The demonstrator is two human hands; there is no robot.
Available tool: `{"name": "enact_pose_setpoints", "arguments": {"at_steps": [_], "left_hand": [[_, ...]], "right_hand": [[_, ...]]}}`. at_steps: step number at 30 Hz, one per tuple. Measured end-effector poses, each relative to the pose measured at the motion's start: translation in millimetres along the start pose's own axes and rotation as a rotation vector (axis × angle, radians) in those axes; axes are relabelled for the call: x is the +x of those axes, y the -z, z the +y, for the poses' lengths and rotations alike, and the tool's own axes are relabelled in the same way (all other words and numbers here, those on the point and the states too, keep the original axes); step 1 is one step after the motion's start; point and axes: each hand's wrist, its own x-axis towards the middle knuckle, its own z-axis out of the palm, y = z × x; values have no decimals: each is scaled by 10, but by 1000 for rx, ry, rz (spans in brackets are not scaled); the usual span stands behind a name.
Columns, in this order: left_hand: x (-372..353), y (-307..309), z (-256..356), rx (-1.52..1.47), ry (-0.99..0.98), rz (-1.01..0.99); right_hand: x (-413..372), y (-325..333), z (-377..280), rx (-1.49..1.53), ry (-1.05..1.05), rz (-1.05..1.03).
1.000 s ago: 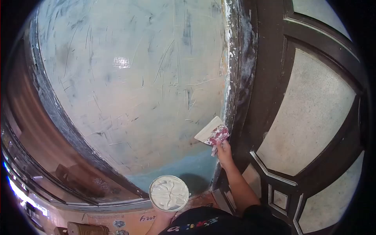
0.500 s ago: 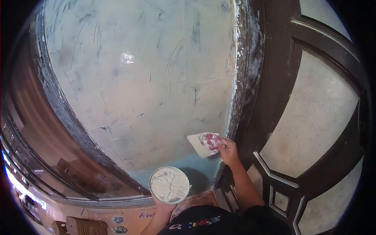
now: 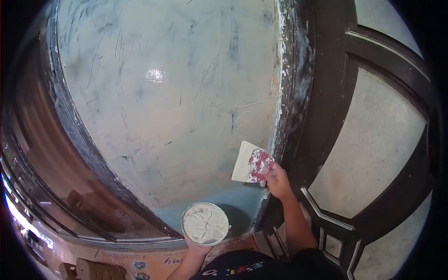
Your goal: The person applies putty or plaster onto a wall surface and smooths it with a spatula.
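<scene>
My left hand (image 3: 198, 249) holds a round tub (image 3: 205, 224) from below, at the lower middle. Thick off-white paste with ridges on its surface fills the tub. Up and to the right, my right hand (image 3: 277, 180) grips a flat red scraper (image 3: 260, 166) by its edge. Off-white paste coats the scraper's wide left part, and smears of it spot the red part. Behind both hands stands a pale, blue-tinged wall panel (image 3: 163, 107) with scratches and patches. Whether the scraper touches the panel I cannot tell.
A dark frame with white smears (image 3: 291, 84) borders the panel on the right, beside a dark brown door (image 3: 333, 116) with pale insets. At the left is brown glazing (image 3: 51, 126) in a worn frame. A brown plastic chair (image 3: 100, 270) stands at the lower left.
My right hand has moved slightly right, and the scraper has turned so its coated edge stands more upright. The tub has shifted slightly right and down.
</scene>
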Motion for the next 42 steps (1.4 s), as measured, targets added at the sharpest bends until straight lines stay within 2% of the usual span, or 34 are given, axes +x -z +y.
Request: {"name": "enact_pose_setpoints", "arguments": {"at_steps": [1,3,4,5,6,9,10,13,15,17,18,19,21,23,24,26,31,34,39,41,42], "left_hand": [[-17,-41,-9,-36,25,-34],[-30,-68,-27,-75,54,-74],[-42,-51,-31,-27,33,-36],[-59,-42,-29,20,10,4],[-79,-57,-27,-83,30,5],[-64,-22,-13,-65,16,-7],[-87,-34,-5,-148,28,9],[-90,-31,0,8,-22,-59],[-86,-22,28,1,-32,-60],[-69,-32,61,-5,-44,-69],[-77,-43,77,-47,-29,-83],[-88,-51,93,-89,-13,-97],[-102,-45,116,-115,-16,-106],[-97,-18,140,-143,-20,-118],[-84,1,152,-152,-20,-112],[-75,132,185,-206,-28,-78],[-76,84,250,-221,-65,-128],[-67,157,293,50,-155,-49],[-82,116,380,191,-276,-29],[-121,23,421,-268,-223,10],[-98,32,500,-269,-228,6]], "right_hand": [[58,25,-49,-3,7,4],[192,83,-158,-239,136,191],[271,138,-336,-468,321,272],[338,181,-434,-471,326,272],[402,219,-509,-512,367,341],[612,306,-635,-581,447,483],[620,282,-801,-606,466,513],[733,209,-1014,-442,512,515],[777,156,-1113,-525,551,486],[873,-3,-1233,-681,830,414],[909,-66,-1407,-711,899,327],[981,-105,-1536,-707,907,325],[1183,-162,-1781,-879,1086,342],[1473,-186,-2050,-918,1303,383],[1605,-228,-2193,-915,1317,381],[1823,-331,-2437,-1012,1475,424],[2227,-534,-2791,-1107,1599,466],[2424,-710,-2947,-1084,1651,487],[2490,-1234,-3127,-1067,1793,425],[2590,-1468,-3197,-1044,1918,384],[2619,-1571,-3266,-1068,1937,398]]}}
